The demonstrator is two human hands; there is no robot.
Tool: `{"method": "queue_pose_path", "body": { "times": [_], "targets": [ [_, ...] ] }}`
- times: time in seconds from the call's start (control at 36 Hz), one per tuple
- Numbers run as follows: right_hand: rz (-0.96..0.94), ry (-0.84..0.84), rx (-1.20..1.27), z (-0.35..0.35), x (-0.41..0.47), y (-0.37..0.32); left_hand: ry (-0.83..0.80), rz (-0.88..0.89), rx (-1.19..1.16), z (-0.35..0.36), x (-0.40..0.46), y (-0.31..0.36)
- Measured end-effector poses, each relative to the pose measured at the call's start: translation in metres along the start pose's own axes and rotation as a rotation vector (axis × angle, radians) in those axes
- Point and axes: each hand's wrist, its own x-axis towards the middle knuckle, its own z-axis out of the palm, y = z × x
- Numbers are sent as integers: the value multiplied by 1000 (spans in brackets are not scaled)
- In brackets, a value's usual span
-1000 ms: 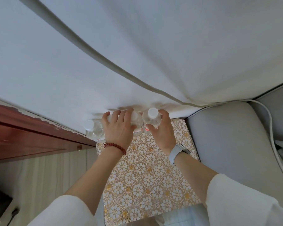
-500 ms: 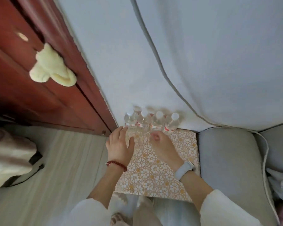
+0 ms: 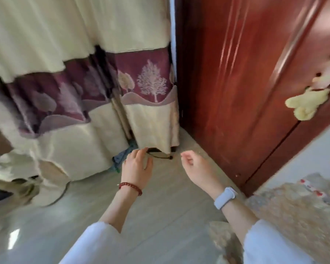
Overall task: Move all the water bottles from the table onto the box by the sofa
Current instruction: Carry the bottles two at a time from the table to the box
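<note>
A person stands beside a red wooden door (image 3: 236, 82), both hands held out over the floor and holding nothing: the left hand (image 3: 136, 168) with fingers loosely spread, the right hand (image 3: 196, 168) with fingers lightly curled. To the right of the door, low at the frame's edge, blurred red-labelled water bottles (image 3: 320, 193) appear to stand on the patterned box (image 3: 293, 216). Such small plastic bottles are probably light, smooth and slightly squashy, best gripped around the middle of the body. Left of the door hangs a curtain (image 3: 84, 92).
</note>
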Motion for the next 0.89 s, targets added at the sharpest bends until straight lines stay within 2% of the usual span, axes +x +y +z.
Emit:
{"method": "queue_pose_path", "body": {
  "times": [0.22, 0.39, 0.5, 0.69, 0.89],
  "targets": [
    [-249, -415, -63, 230, -33, -150, 283, -467, 92, -178, -118, -219],
    [-440, -755, -214, 380, -65, -231, 505, -788, 54, -251, -217, -322],
    [-571, -941, -359, 483, -83, -276, 566, -965, 89, -283, -273, -388],
    [-835, -1088, -475, 662, -113, -376, 690, -1169, 151, -379, -308, -519],
    [-1396, -1118, -566, 830, -176, -483, 807, -1325, 251, -494, -339, -622]
  ]
}}
